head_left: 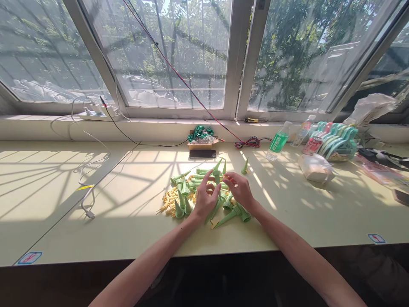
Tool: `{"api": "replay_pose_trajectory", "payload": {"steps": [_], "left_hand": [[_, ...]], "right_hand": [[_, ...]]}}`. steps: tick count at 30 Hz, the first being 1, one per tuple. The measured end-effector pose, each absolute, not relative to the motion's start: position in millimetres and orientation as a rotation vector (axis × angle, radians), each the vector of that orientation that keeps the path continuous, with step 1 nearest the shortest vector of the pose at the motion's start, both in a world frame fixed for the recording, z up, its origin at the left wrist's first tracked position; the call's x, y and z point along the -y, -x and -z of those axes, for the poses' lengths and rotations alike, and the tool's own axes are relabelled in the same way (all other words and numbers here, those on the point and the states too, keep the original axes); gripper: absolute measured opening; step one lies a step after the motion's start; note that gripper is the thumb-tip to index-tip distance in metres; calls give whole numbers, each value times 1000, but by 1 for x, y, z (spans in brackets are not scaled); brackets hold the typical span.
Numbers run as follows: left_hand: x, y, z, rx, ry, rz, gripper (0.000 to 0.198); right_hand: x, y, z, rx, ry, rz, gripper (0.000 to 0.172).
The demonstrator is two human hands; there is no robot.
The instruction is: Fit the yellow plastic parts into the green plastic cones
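A heap of green plastic cones [191,183] lies on the pale table [96,204], with small yellow pieces [168,202] scattered at its left side. My left hand [204,198] is over the middle of the heap with its fingers curled and pointing up. My right hand [239,189] is just to the right, thumb and forefinger pinched on a green cone [220,186] that lies between the two hands. Whether the left hand grips that same piece is hidden by the fingers. One cone [245,166] stands upright apart from the heap.
A dark phone [202,153] and a small box with green items [200,137] lie behind the heap. A green bottle [278,142], a can [311,146], a pack of teal hangers [337,143] and a white bag [315,167] are at right. White cables [86,200] lie at left.
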State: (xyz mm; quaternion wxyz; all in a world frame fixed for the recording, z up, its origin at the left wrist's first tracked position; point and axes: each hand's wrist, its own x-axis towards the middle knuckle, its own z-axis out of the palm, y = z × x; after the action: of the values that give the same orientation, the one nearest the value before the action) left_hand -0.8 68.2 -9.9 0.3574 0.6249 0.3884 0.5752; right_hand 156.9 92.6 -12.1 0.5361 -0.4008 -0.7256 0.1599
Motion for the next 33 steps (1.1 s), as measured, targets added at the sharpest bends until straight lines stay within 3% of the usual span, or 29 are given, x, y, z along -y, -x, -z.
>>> {"api": "replay_pose_trajectory", "payload": {"steps": [10, 21, 33], "left_hand": [[-66, 3, 9, -1007, -1708, -1422, 48], [-66, 3, 14, -997, -1905, -1411, 46], [-68, 4, 19, -1001, -2003, -1389, 45]], "right_hand": [[-92, -158, 13, 1754, 967, -408, 22], [-94, -159, 16, 1794, 978, -366, 38], [-94, -160, 13, 1822, 977, -301, 39]]}}
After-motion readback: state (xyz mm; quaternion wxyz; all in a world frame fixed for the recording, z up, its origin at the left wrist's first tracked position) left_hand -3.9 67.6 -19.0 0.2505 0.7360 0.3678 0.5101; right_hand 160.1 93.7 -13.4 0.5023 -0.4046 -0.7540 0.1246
